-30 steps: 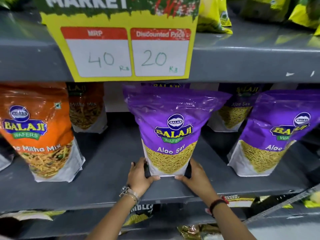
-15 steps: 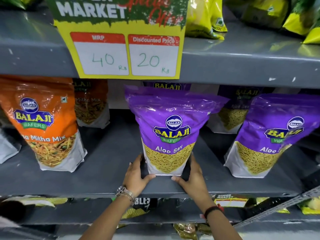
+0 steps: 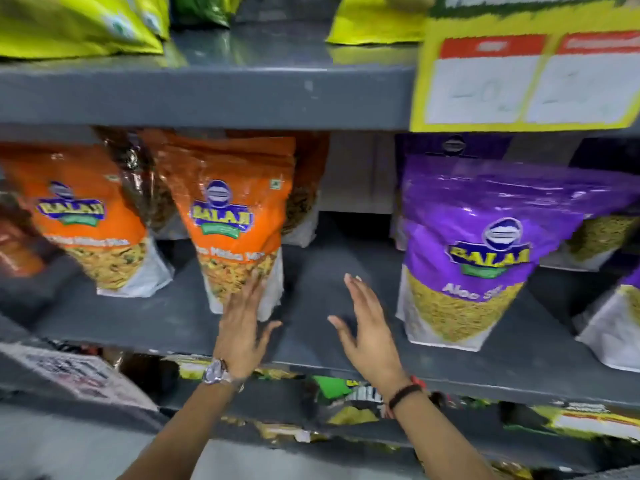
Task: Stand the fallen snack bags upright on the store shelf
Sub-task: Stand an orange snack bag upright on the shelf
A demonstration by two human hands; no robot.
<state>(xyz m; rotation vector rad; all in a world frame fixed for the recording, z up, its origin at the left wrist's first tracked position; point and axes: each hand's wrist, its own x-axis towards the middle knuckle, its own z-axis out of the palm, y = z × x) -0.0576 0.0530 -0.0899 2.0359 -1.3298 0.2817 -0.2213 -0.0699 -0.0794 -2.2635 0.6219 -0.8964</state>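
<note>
An orange snack bag [image 3: 232, 216] stands upright on the grey middle shelf [image 3: 332, 299], left of centre. My left hand [image 3: 242, 330] is open, its fingertips touching the lower right front of that bag. My right hand [image 3: 367, 330] hovers open over the bare shelf, in the gap between the orange bag and a purple Aloo Sev bag [image 3: 485, 251] that stands upright to the right. Neither hand holds anything. A second orange bag [image 3: 90, 223] stands further left.
More orange and purple bags stand behind the front row. Yellow-green bags [image 3: 76, 22] lie on the shelf above, and a yellow price sign [image 3: 526, 77] hangs at upper right. Packets crowd the lower shelf [image 3: 346, 400]. Another purple bag [image 3: 620, 320] is at the right edge.
Both hands have let go of the purple bag and shifted left along the shelf. The view has swung left, and my left hand now touches the orange bag.
</note>
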